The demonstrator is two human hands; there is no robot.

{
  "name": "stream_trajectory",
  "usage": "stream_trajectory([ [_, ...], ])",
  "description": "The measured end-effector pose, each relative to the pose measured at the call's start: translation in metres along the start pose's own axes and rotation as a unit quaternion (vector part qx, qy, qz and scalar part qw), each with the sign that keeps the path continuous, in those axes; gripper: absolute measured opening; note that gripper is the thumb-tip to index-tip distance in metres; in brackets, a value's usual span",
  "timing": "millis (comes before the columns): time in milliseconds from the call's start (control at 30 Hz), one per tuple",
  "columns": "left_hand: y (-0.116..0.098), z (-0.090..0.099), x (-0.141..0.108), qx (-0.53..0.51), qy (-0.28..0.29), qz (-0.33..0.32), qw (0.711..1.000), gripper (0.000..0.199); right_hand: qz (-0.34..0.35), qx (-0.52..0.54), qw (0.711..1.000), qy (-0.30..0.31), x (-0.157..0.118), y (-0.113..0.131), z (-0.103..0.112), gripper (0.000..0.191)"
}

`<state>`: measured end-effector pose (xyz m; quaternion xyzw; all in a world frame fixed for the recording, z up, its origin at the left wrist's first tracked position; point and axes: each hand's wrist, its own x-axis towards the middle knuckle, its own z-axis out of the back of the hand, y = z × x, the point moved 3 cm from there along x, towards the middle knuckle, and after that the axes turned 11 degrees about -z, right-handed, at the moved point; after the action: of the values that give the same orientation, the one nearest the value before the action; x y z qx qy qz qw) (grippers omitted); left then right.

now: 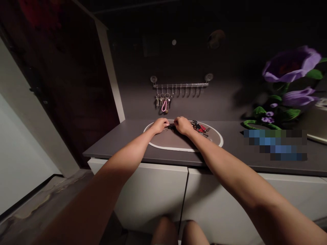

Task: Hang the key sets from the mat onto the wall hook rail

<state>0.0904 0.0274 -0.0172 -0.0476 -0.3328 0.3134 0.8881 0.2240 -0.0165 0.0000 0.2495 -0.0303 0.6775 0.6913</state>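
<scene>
Both hands are over an oval mat [176,144] with a white rim on the dark countertop. My left hand [160,126] is closed, its fingertips pinching a small bunch of keys [167,128] with a dark part. Close beside it, my right hand [183,125] is also closed, fingers at the dark end of the same bunch; its grip is partly hidden. Right of that hand lies a pile of keys [201,128] with a red piece among them. Above, several keys [161,100] and a pink loop [164,105] hang from a clear hook rail [181,85].
Purple artificial flowers [291,66] stand on the counter at the right, with a blurred-out blue patch in front. White cabinet doors [155,194] are below the counter [114,139]. A dark door [68,68] is at the left. The light is dim.
</scene>
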Motion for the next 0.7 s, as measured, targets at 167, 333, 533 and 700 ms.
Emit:
stream_trajectory([
  [167, -0.007, 0.005, 0.0, 0.011, 0.002, -0.028, 1.0, 0.013, 0.013, -0.018, 1.0, 0.004, 0.0, 0.001, 0.001, 0.025],
  [333, -0.015, 0.01, 0.001, 0.006, -0.003, -0.039, 0.999, 0.014, 0.012, -0.011, 1.0, 0.008, 0.001, 0.002, 0.003, 0.024],
  [533, -0.021, 0.015, 0.001, -0.063, -0.056, -0.016, 0.996, 0.016, 0.028, 0.046, 0.999, 0.002, -0.001, 0.008, 0.009, 0.021],
  [700, -0.021, 0.013, 0.001, -0.163, -0.103, 0.019, 0.981, 0.013, -0.006, 0.166, 0.986, -0.013, 0.0, 0.006, 0.012, 0.018],
])
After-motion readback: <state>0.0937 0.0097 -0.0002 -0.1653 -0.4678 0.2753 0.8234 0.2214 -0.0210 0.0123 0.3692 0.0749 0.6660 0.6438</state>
